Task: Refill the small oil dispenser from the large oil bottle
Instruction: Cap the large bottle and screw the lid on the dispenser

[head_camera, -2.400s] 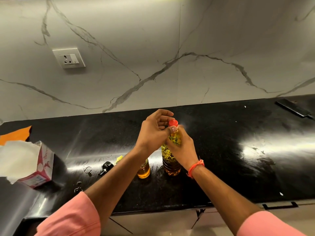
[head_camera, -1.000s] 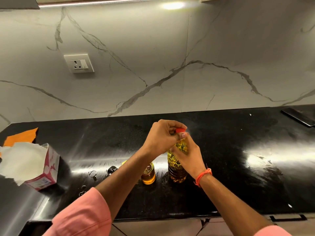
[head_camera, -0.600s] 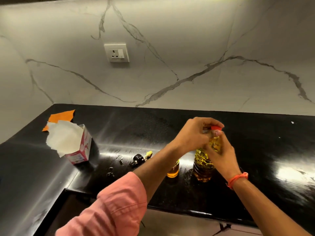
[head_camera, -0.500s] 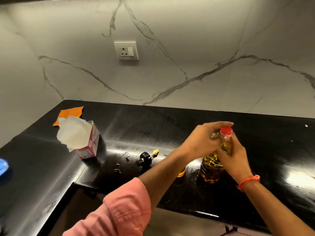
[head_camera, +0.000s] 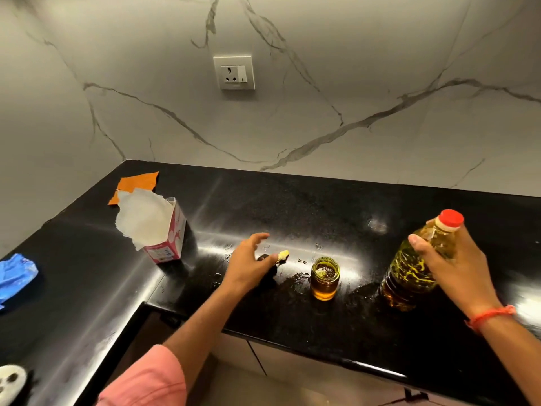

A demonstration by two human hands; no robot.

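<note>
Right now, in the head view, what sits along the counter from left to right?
Blue cloth → tissue box → left hand → small oil dispenser, open-topped → large oil bottle, red cap on → right hand holding it.

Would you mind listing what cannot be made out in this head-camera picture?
- Dispenser top: mostly hidden behind the left hand.
- Large oil bottle: its right side covered by the right hand.
- White object: cut off at the bottom-left edge.
- Carton: print too small to read.
</note>
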